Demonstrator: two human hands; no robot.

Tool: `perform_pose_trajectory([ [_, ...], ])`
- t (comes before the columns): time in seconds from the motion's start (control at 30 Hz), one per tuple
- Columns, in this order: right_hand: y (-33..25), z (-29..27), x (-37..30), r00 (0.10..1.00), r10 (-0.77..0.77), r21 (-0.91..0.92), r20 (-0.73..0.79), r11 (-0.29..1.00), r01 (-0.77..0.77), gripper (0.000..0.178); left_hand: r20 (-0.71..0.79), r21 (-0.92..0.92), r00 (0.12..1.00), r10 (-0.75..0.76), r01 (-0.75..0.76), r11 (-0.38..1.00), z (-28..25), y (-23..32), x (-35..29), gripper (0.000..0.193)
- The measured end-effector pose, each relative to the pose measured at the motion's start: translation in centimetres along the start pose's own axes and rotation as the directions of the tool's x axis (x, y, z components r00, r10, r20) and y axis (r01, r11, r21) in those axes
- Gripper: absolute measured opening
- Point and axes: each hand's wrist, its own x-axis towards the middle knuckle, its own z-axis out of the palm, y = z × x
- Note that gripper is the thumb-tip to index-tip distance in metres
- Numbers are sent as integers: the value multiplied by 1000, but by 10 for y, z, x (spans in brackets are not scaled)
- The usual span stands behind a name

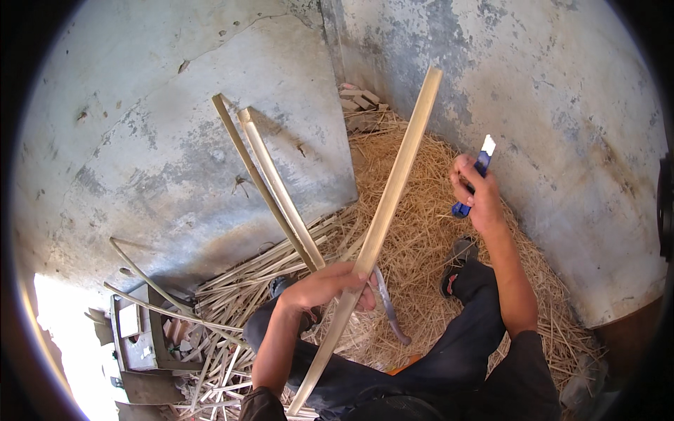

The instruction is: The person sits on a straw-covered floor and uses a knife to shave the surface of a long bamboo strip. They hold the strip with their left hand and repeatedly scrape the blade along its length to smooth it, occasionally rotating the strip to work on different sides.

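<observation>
My left hand (330, 286) is closed round a long split bamboo strip (393, 189), its hollow side showing. The strip slants from my lap up toward the far wall. Raised to the right, my right hand (477, 184) grips a blue utility knife (484, 163) with its pale blade out and pointing up. The blade is apart from the strip. Just beyond my left hand is a curved grey tool (388, 309) like a sickle blade; part of it is hidden by the hand. Two more split bamboo lengths (277, 186) lean against the left wall.
Straw-like shavings (414, 231) cover the floor between my feet and up to the corner. Many thin bamboo strips (260, 270) are heaped at the left, beside a grey box-like frame (140, 337) with rubble. Bricks (361, 98) lie in the corner. Worn walls (562, 105) enclose both sides.
</observation>
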Motion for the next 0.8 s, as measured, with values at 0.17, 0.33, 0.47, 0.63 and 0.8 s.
perform_pose_trajectory([
  [0.17, 24, 19, -1, 980, -193, -451, 46, 871, 193, 34, 53, -112, 996, 70, -63, 992, -4, 17, 13, 40],
  [0.33, 11, 48, -18, 974, 186, -241, 132, 959, -150, 37, 31, -101, 990, 140, -136, 985, 0, 6, 23, 40],
  [0.47, 31, 63, -19, 968, 121, -296, 221, 954, -51, 33, 57, -123, 981, 188, -180, 976, 6, -5, 28, 40],
  [0.63, 34, 66, -11, 983, 100, -273, 157, 960, -54, 35, 18, 102, 966, 257, -257, 961, 10, -5, 17, 39],
  [0.8, 28, 69, -2, 995, 68, -334, 69, 942, -41, 42, 141, 49, 980, 138, -146, 988, -8, -22, 16, 33],
])
